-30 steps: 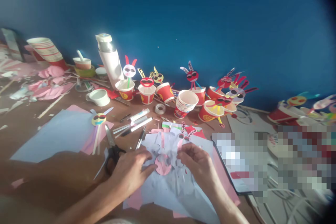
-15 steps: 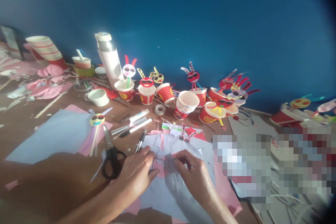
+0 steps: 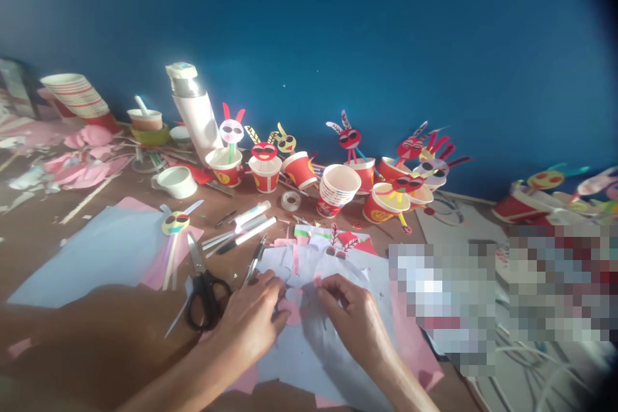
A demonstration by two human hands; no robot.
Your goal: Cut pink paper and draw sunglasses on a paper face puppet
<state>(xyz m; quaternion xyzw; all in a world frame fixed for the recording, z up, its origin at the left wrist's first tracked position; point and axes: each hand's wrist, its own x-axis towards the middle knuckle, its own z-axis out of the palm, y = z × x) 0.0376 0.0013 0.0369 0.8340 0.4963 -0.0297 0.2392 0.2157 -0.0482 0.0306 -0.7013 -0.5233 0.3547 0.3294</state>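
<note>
I see my left hand (image 3: 248, 325) and right hand (image 3: 355, 322) meeting over a pink paper disc (image 3: 293, 309), fingertips pinching its edges. The disc lies on pale blue paper (image 3: 313, 354), just right of black-handled scissors (image 3: 205, 286), with decorated paper cups (image 3: 338, 183) beyond.

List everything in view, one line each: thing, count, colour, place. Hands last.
pink paper disc: one, pink, between both hands on the pale paper
pale paper sheets: several, lilac-white, under the hands
scissors: one, black handles, left of the left hand
pens: several, white and dark, beyond the scissors
face on a stick: one, yellow, on the left sheet
decorated cups: about eight, red and white, along the blue wall
cup stack: one, white and red, mid-row
flask: one, white, by the wall
tape roll: one, clear, before the cups
left hand: grip on the disc
right hand: grip on the disc
</note>
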